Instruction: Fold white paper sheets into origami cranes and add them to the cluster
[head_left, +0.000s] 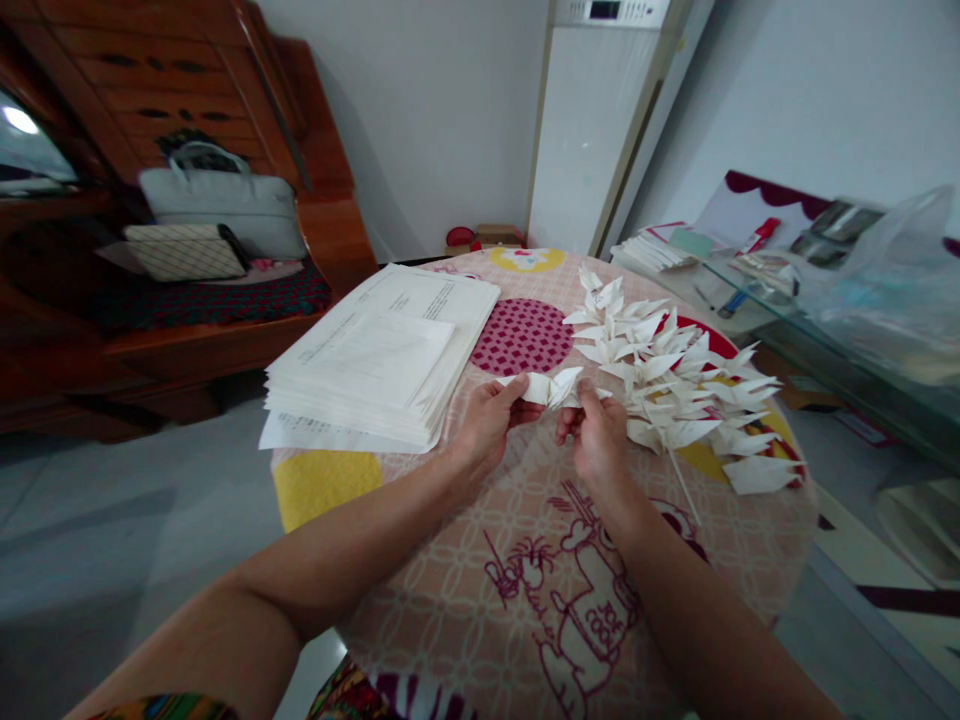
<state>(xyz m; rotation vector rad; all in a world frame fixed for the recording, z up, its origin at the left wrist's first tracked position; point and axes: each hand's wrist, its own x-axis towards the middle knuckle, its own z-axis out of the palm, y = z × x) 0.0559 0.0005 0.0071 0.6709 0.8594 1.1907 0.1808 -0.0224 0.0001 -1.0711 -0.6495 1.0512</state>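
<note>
Between my two hands, above the round table, is a white folded paper crane (553, 388) with its wings spread. My left hand (495, 415) pinches its left wing between thumb and fingers. The crane's right side is gripped by my right hand (598, 428), which partly covers it. Just right of my hands lie several finished paper cranes (652, 375) in rows, wings out and overlapping. To the left rests a thick stack of printed paper (382, 335), topped by a smaller blank square sheet (401, 350).
A patterned cloth covers the round table (450, 600). A thin stick (684, 488) lies by the cranes. On the right, a glass-topped table (817, 325) holds papers, a red marker and plastic bags. A wooden bench (247, 330) at left carries a grey handbag (225, 205).
</note>
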